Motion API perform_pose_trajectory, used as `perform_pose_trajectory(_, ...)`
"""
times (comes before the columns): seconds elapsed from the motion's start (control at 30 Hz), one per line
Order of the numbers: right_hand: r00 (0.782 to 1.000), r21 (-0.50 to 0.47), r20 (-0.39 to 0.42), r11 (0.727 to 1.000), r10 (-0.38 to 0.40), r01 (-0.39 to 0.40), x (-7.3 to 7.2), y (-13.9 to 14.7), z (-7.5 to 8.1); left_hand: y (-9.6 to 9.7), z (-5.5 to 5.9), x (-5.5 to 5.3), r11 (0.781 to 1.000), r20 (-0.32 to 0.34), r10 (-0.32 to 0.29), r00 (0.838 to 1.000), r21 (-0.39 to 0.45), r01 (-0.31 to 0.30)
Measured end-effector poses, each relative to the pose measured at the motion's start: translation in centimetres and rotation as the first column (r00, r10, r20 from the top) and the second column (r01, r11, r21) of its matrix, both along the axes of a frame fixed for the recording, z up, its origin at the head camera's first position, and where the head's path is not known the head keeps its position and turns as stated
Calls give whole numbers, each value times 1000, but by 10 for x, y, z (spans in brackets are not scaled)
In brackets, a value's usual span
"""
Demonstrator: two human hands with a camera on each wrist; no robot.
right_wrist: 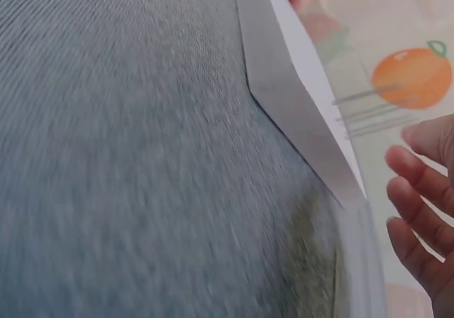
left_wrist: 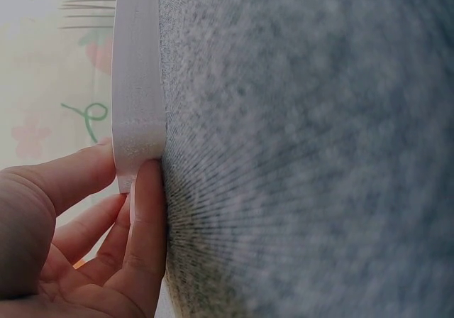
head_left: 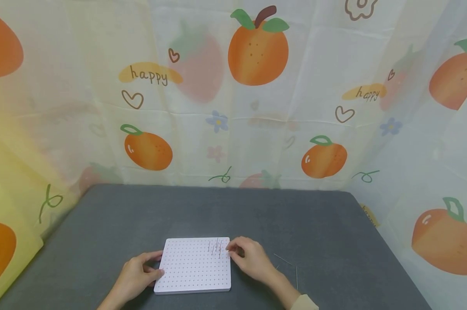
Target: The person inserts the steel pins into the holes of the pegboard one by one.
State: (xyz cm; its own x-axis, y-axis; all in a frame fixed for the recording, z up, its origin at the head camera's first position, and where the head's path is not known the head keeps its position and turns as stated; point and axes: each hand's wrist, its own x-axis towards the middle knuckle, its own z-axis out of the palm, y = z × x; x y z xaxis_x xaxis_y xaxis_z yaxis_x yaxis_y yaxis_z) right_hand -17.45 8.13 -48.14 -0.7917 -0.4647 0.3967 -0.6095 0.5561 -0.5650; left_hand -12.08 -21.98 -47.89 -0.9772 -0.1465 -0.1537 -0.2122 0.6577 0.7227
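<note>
We judge pin-setting in hand: thin pins stand in the white pegboard's far-right corner, our left hand gripping its left edge on the table. Right hand bends beside that corner, pinch unconfirmed; next likely needs hole alignment.

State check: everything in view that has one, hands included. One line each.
White board: flat on table, mostly unfilled
Board pins: standing, far right area
Loose pins: lying right of board
Left hand: gripping board's left edge
Right hand: at board's right edge; grip unclear
</note>
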Motion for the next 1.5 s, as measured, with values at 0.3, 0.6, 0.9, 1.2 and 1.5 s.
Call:
perform_pose_trajectory(0.3,1000,-36,-17,999,-18,17,-2,26,4,0,0,1,1000,-26,-9,1000,17,9)
perform_pose_trajectory(0.6,998,-60,11,997,-57,57,-4,55,8,0,0,2,1000,-22,-6,1000,26,6)
perform_pose_trajectory(0.9,988,-85,49,985,-148,152,-8,87,5,0,2,3,999,-24,-1,1000,34,2)
perform_pose_trajectory(1.2,965,-69,104,966,-242,250,-9,110,-2,-1,2,2,1000,-29,-2,1000,27,3)
perform_pose_trajectory(1.5,948,-16,191,965,-254,261,-3,122,-12,0,2,3,1000,-36,-3,999,27,4)
